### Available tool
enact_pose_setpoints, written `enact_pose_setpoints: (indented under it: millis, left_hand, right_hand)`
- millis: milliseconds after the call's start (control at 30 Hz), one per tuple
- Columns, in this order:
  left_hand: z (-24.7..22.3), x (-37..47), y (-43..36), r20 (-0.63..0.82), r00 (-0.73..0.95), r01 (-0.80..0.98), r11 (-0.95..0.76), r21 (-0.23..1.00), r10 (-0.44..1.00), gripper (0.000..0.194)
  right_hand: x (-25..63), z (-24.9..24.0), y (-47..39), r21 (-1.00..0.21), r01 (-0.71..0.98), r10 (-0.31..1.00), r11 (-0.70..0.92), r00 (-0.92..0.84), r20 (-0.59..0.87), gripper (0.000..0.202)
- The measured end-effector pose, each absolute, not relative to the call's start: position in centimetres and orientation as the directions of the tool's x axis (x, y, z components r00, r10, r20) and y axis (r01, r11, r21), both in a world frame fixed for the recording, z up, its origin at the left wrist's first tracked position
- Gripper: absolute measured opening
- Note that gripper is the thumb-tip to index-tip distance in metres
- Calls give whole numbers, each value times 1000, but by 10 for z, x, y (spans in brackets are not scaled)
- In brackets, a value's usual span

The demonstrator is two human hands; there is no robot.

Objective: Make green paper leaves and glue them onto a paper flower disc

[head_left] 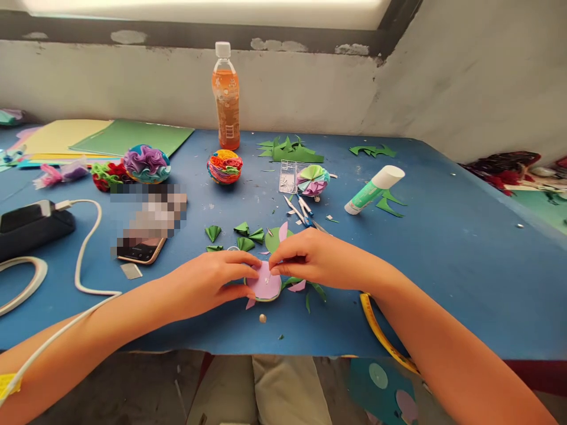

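While your left hand [218, 276] grips the pink disc [268, 289], your right hand [305, 255] pinches, contents unclear; green fans [213, 234] are folded, lying loose.

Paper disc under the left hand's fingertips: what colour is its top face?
The paper disc is light purple on top, seen in the head view.

Left part of pink disc [269, 287] covered by left hand [217, 276]. Anything between fingertips of right hand [308, 255] too small to be made out. Green disc [271, 241] partly hidden by same hand. Much of phone [144, 251] masked by pixel blocks. Black box [39, 227] and white ring [41, 274] cut off by left edge. Fine print on bottle [228, 109] too small to be read.
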State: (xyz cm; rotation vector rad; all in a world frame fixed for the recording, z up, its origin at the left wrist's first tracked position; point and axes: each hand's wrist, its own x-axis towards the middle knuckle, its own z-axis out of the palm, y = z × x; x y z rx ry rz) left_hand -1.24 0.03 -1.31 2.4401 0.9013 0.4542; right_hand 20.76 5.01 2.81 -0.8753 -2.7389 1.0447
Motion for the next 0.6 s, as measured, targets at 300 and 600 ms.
enact_pose_setpoints:
  millis: [300,600]
  left_hand:
    - [10,-28,7,117,436,812,-446,376,893,40]
    - [-12,-21,14,89,459,803,-455,384,884,22]
  right_hand:
    - [207,29,48,-628,431,570,648,-822,23,14]
    - [194,19,43,-616,488,674,618,-732,97,13]
